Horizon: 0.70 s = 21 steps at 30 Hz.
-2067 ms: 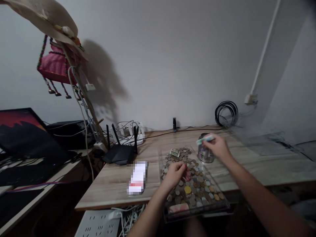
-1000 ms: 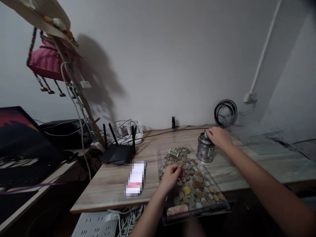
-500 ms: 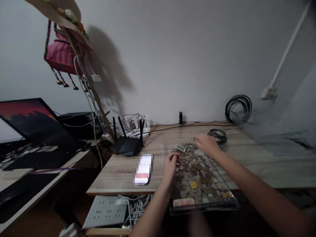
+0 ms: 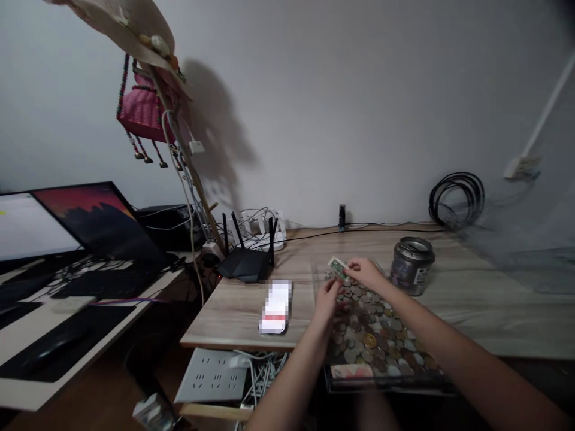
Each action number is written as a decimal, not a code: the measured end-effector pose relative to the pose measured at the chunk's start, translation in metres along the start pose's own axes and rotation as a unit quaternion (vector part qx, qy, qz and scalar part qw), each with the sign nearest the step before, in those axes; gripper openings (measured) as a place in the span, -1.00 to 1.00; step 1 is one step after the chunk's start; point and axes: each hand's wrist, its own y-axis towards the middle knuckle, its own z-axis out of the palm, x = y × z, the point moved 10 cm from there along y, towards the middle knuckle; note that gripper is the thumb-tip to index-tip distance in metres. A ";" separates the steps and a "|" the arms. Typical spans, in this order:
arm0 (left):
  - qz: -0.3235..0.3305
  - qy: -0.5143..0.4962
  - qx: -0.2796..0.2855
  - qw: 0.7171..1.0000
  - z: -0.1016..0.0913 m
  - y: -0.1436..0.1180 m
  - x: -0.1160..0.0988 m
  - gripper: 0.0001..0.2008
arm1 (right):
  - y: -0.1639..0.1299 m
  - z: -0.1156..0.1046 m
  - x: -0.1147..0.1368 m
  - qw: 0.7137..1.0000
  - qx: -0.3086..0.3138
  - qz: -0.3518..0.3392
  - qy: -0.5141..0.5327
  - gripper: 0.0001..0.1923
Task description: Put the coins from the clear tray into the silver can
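A clear tray (image 4: pixel 442 383) full of several mixed coins (image 4: pixel 381 335) lies on the wooden desk in front of me. My right hand (image 4: pixel 366 272) pinches a small folded banknote (image 4: pixel 336 266) at the tray's far left corner and lifts it slightly. My left hand (image 4: pixel 327 299) hovers curled just below it, over the coins, and I cannot tell if it grips anything. A metal tin can (image 4: pixel 411 265) with a slotted lid stands on the desk to the right of the tray. A reddish folded note (image 4: pixel 350 371) lies at the tray's near edge.
A blurred white card (image 4: pixel 275 306) lies left of the tray. A black router (image 4: pixel 246 263) and a white power strip stand behind it. A coiled black cable (image 4: pixel 456 199) hangs at the back right. Monitors and a keyboard (image 4: pixel 103 284) fill the left desk. Another power strip (image 4: pixel 211 383) sits under the desk edge.
My right hand left the tin can, moved left across the tray and picked up the folded banknote. The left hand shifted up toward it. The camera view swung to the left.
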 end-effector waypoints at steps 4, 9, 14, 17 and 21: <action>0.007 -0.032 0.048 0.998 0.009 -0.005 -0.007 -0.60 | -0.031 -0.013 0.024 0.991 -0.039 -0.079 0.103 -0.78; -0.030 -0.060 0.072 0.995 0.015 -0.011 -0.004 -0.50 | -0.068 -0.021 0.058 0.960 -0.057 -0.237 -0.140 -0.66; -0.014 -0.001 0.097 0.995 0.020 -0.013 -0.003 -0.52 | -0.076 -0.022 0.060 0.967 -0.040 -0.240 -0.076 -0.64; 0.009 0.034 0.121 0.992 0.026 -0.016 -0.005 -0.51 | -0.065 -0.024 0.035 0.986 -0.042 -0.133 0.095 -0.72; 0.043 0.056 0.093 0.993 0.024 -0.017 -0.011 -0.54 | -0.053 -0.024 0.012 0.980 -0.025 -0.071 0.184 -0.79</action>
